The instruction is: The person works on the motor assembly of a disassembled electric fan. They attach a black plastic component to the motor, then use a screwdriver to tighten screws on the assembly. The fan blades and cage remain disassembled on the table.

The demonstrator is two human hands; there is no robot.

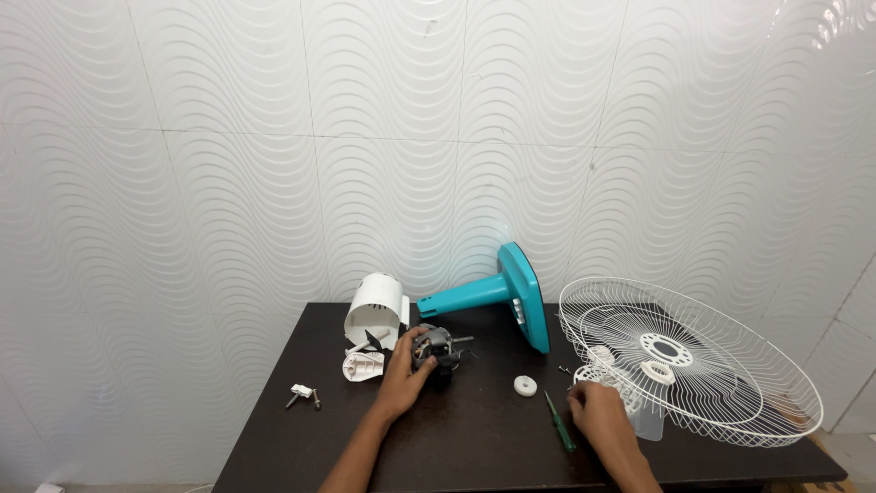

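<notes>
Dark wood table (474, 447) stands against a white wavy wall (274, 164). The left hand (404, 370) grips the fan motor (436, 347) near the table's back edge; the right hand (598, 411) rests beside the green screwdriver (558, 422), its fingers too unclear to judge.

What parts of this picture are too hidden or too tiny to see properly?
- Head view: the left hand covers part of the grey metal fan motor.
- The small metal screws on the dark wooden table are too tiny to tell apart.
- The right hand hides whatever its fingertips touch beside the white wire fan guard.
</notes>
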